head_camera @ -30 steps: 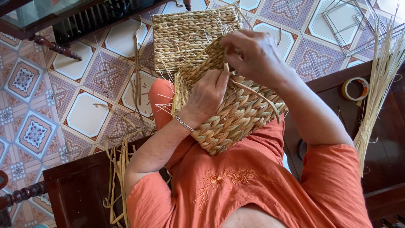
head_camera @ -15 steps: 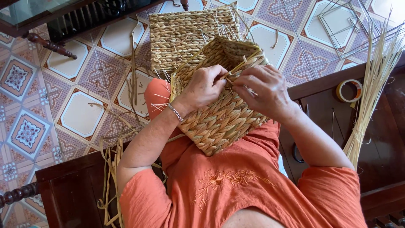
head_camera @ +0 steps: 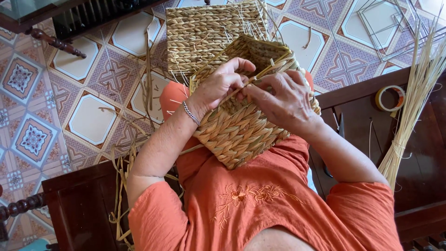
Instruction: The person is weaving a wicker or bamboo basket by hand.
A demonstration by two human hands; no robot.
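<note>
**Tight rim, steady pinch: weaving on the lap**

While the left hand point(head_camera: 222, 86) presses its palm against the near wall of the woven basket point(head_camera: 246, 130), its fingers curl over the rim and close on a pale fibre strand point(head_camera: 260, 74) just where it leaves the weave. A thin bracelet point(head_camera: 190, 113) sits at that wrist. The basket itself rests tilted on the lap, between both forearms, mouth facing away from the body. Moving across, the right hand point(head_camera: 283, 100) lies knuckles-up touching the left, fingertips meeting it at the same strand; the exact pinch is hidden under the fingers. To my eye this step wants even tension: hold the rim firm with the left, draw the strand snug with the right, and keep it flat so it does not twist. Beyond the hands lies a flat woven panel point(head_camera: 209, 28) on the tiled floor point(head_camera: 93, 116). Further right of the right hand, a tape roll point(head_camera: 389, 97) and a bundle of dry stalks point(head_camera: 409, 116) rest on dark wood.
</note>
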